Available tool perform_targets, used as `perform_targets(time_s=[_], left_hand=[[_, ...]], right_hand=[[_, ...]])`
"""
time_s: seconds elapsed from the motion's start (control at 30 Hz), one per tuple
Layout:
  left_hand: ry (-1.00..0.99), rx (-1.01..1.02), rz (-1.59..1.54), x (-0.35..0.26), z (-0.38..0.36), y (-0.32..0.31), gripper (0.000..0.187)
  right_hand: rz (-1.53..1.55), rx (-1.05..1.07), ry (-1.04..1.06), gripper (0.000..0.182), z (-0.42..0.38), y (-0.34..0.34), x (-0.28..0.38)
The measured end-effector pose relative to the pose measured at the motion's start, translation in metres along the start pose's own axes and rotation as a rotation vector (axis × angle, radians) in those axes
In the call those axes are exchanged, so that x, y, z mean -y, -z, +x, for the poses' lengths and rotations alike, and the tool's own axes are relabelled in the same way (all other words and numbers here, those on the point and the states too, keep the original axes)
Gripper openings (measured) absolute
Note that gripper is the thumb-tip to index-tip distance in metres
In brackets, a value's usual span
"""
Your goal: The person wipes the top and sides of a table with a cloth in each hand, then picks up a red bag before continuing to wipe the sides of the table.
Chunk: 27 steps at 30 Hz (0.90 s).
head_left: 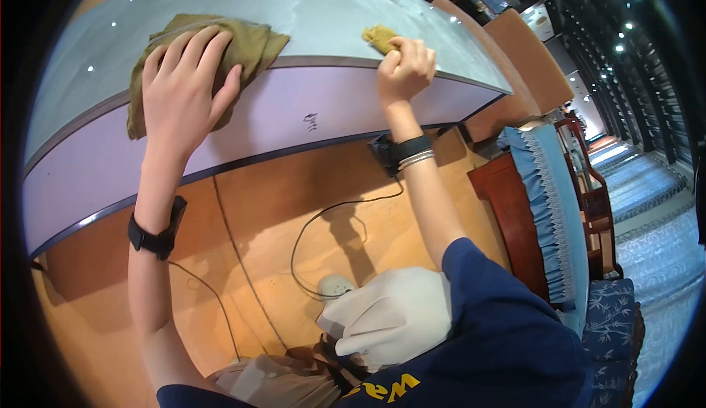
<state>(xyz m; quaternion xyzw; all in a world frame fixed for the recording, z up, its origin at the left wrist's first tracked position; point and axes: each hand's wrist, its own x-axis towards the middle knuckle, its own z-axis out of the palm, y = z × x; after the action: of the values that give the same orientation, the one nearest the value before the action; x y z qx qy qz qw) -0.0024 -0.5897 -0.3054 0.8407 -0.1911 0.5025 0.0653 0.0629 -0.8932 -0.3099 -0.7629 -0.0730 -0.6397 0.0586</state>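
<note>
My left hand (184, 84) lies with its fingers spread on an olive-green cloth (257, 44), which drapes over the front edge of a glossy grey tabletop (316, 18). The cloth hangs partly down the pale purple side panel (294, 117). To the right, my right hand (407, 69) is closed around a yellowish crumpled cloth (379, 38) at the same edge. Part of that cloth sticks out beyond the fingers over the tabletop; the rest is hidden in the fist.
Brown upholstered seating (526, 58) stands past the table's right end. A wooden chair with a blue lace-trimmed cover (544, 209) is at the right. Black cables (294, 250) run from both wristbands over the orange floor (257, 217).
</note>
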Motion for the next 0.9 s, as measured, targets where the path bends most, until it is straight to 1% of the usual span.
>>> perform_targets(time_s=[0.07, 0.17, 0.2, 0.27, 0.3, 0.37, 0.43, 0.47, 0.53, 0.6, 0.67, 0.73, 0.8, 0.83, 0.9], left_hand=[[-0.016, -0.005, 0.008, 0.011, -0.003, -0.003, 0.031], [-0.103, -0.317, 0.053, 0.031, -0.007, -0.004, 0.018], [-0.114, -0.3, 0.081, 0.042, -0.011, 0.003, 0.018], [-0.005, -0.301, 0.12, 0.072, -0.018, 0.016, 0.013], [0.022, -0.309, 0.138, 0.09, -0.024, 0.024, 0.009], [0.039, -0.338, 0.174, 0.123, -0.041, 0.035, 0.013], [0.05, -0.358, 0.196, 0.134, -0.051, 0.04, 0.015], [0.055, -0.375, 0.212, 0.135, -0.055, 0.04, 0.018], [0.069, -0.388, 0.224, 0.132, -0.062, 0.035, 0.021], [0.177, -0.444, 0.243, 0.127, -0.061, 0.027, 0.024], [0.192, -0.475, 0.246, 0.128, -0.062, 0.025, 0.024], [0.199, -0.487, 0.249, 0.129, -0.062, 0.023, 0.024], [0.191, -0.513, 0.242, 0.127, -0.06, 0.025, 0.025], [0.194, -0.486, 0.242, 0.125, -0.06, 0.026, 0.026], [0.199, -0.433, 0.25, 0.127, -0.062, 0.026, 0.027]], right_hand=[[-0.006, -0.018, 0.055, 0.013, 0.0, 0.0, -0.003], [0.02, 0.027, 0.024, 0.014, 0.0, 0.001, -0.006], [0.022, 0.05, 0.021, 0.014, 0.001, 0.003, -0.007], [0.051, 0.067, 0.007, 0.017, 0.002, 0.005, -0.007], [0.034, 0.082, -0.04, 0.018, 0.003, 0.007, -0.005], [0.037, 0.094, -0.088, 0.02, 0.004, 0.009, 0.007], [0.156, 0.325, -0.277, 0.023, 0.017, 0.02, 0.018], [0.161, 0.321, -0.27, 0.023, 0.024, 0.021, 0.028], [0.329, 0.57, -0.261, 0.024, 0.03, 0.022, 0.066], [0.465, 0.691, -0.046, 0.028, 0.035, 0.022, 0.113], [0.656, 0.791, 0.139, 0.031, 0.044, 0.022, 0.158], [0.891, 0.949, 0.26, 0.032, 0.053, 0.003, 0.2], [0.728, 0.993, 0.472, 0.034, 0.062, -0.004, 0.241], [0.713, 0.982, 0.464, 0.034, 0.063, -0.009, 0.246], [0.584, 1.022, 0.585, 0.039, 0.066, -0.017, 0.249]])
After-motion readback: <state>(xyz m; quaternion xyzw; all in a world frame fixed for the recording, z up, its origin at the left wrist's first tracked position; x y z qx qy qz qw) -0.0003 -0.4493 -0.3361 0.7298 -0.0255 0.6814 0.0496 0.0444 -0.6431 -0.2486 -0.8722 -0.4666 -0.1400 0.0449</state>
